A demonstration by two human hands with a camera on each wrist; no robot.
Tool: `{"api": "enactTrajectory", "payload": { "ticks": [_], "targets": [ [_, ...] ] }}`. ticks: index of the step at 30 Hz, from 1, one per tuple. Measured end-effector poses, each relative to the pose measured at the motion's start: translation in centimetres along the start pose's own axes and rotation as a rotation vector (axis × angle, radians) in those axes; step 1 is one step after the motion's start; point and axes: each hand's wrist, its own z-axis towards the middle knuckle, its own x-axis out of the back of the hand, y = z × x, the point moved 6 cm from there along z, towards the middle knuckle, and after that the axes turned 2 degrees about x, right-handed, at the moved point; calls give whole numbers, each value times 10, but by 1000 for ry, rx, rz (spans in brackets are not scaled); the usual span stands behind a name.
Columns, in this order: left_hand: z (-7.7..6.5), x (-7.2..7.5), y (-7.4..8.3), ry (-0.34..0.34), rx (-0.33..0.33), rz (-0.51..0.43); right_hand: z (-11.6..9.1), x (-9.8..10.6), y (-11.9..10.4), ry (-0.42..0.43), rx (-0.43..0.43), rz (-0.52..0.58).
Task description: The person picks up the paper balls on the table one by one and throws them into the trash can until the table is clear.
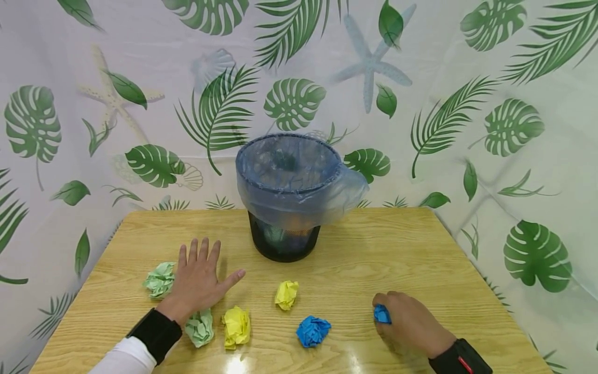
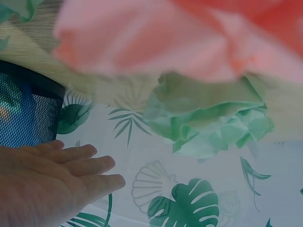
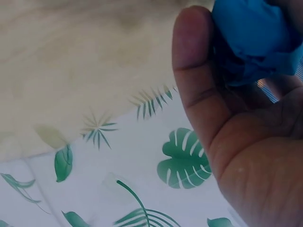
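My right hand [image 1: 411, 322] grips a crumpled blue paper ball [image 1: 382, 314] over the right side of the table; the ball [image 3: 255, 40] also shows between thumb and fingers in the right wrist view. With fingers spread, my left hand [image 1: 198, 283] is held out on the left, nothing in it. Beside it lie two pale green paper balls, one [image 1: 160, 279] to its left and another [image 1: 200, 327] near the wrist. A pink-red crumpled paper [image 2: 180, 38] looms blurred in the left wrist view; the head view hides it.
A black mesh bin [image 1: 282, 241] with a blue bag liner [image 1: 289, 200] folded over its rim stands at the table's back. On the wooden table [image 1: 383, 249] lie a larger yellow ball [image 1: 236, 327], a smaller yellow ball [image 1: 286, 295] and another blue ball [image 1: 313, 331].
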Motion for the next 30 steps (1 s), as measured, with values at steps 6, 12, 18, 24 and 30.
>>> {"api": "enactTrajectory", "payload": {
  "ticks": [6, 12, 18, 24, 30],
  "targets": [
    [-1, 0, 1, -6, -3, -1, 8, 22, -10, 38, 9, -48],
    [-2, -1, 0, -12, -2, -5, 21, 49, -22, 93, 17, -95],
    [-3, -1, 0, -13, -4, -13, 34, 83, -38, 165, 73, -95],
    [-3, 1, 1, -12, -2, -13, 49, 122, -58, 237, 125, -101],
    [-4, 1, 2, -11, -4, -15, 65, 154, -74, 254, 151, -71]
  ]
}}
